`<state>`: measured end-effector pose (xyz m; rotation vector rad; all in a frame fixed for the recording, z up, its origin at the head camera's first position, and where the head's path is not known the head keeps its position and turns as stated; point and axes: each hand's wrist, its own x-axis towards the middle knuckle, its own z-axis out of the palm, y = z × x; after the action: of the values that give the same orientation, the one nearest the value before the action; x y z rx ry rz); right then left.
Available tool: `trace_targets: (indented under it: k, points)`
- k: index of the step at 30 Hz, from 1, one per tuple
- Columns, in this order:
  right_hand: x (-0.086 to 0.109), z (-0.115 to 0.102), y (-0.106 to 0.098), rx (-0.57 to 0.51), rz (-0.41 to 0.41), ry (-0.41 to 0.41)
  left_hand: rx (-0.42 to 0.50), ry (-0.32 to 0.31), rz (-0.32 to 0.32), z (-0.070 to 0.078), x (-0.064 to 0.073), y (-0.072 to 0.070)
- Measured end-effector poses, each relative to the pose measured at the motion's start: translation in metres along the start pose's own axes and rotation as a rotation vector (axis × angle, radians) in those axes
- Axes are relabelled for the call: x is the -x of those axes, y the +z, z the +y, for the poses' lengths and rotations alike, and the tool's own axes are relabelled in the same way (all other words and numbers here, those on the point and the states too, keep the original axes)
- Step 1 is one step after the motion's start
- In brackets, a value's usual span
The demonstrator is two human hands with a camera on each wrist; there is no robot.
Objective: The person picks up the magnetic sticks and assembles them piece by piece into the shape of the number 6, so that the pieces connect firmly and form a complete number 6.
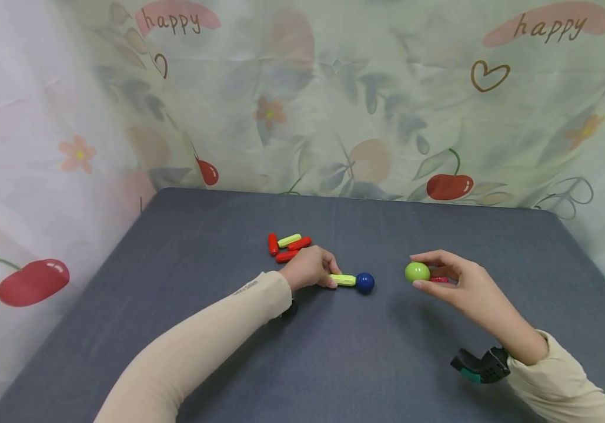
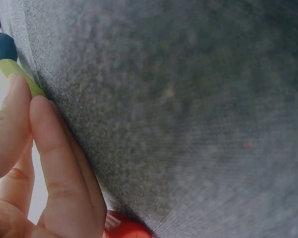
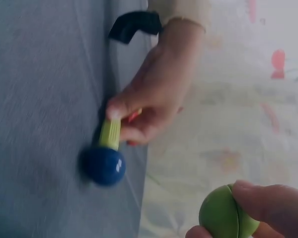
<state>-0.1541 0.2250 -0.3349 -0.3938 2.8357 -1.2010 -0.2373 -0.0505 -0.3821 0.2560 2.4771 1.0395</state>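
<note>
My left hand point(image 1: 310, 269) pinches a yellow-green ribbed stick point(image 1: 346, 280) between thumb and fingertips. A dark blue ball point(image 1: 365, 283) sits at the stick's far end; in the right wrist view this blue ball point(image 3: 104, 166) and ribbed stick point(image 3: 110, 134) line up end to end, close over the cloth. To the right, my right hand point(image 1: 458, 281) holds a green ball point(image 1: 417, 272) between thumb and fingers. A thin seam runs round this green ball point(image 3: 223, 214) in the right wrist view. Part of a red stick point(image 1: 440, 280) shows behind the ball, between the fingers.
Beyond my left hand lie several loose sticks: an upright-lying red stick point(image 1: 273, 244), a yellow-green stick point(image 1: 289, 241) and more red sticks point(image 1: 299, 243). They rest on a dark grey cloth-covered table point(image 1: 302, 364). A patterned curtain point(image 1: 328, 117) hangs along its back edge.
</note>
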Motion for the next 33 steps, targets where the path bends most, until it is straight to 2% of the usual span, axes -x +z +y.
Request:
trace_targets:
  k: [9, 22, 28, 33]
  points:
    - [-0.012, -0.014, 0.035, -0.054, -0.048, -0.057, 0.004, -0.007, 0.005, 0.0, -0.001, 0.001]
    - [-0.024, -0.014, 0.085, -0.094, -0.185, -0.123, -0.013, 0.029, 0.012, 0.0, 0.001, 0.0]
    - [-0.03, -0.01, 0.1, -0.107, -0.255, -0.138, -0.02, 0.038, 0.019, 0.0, 0.001, 0.001]
    - [-0.031, -0.009, 0.106, -0.081, -0.273, -0.136, -0.022, 0.046, 0.017, -0.001, 0.0, 0.001]
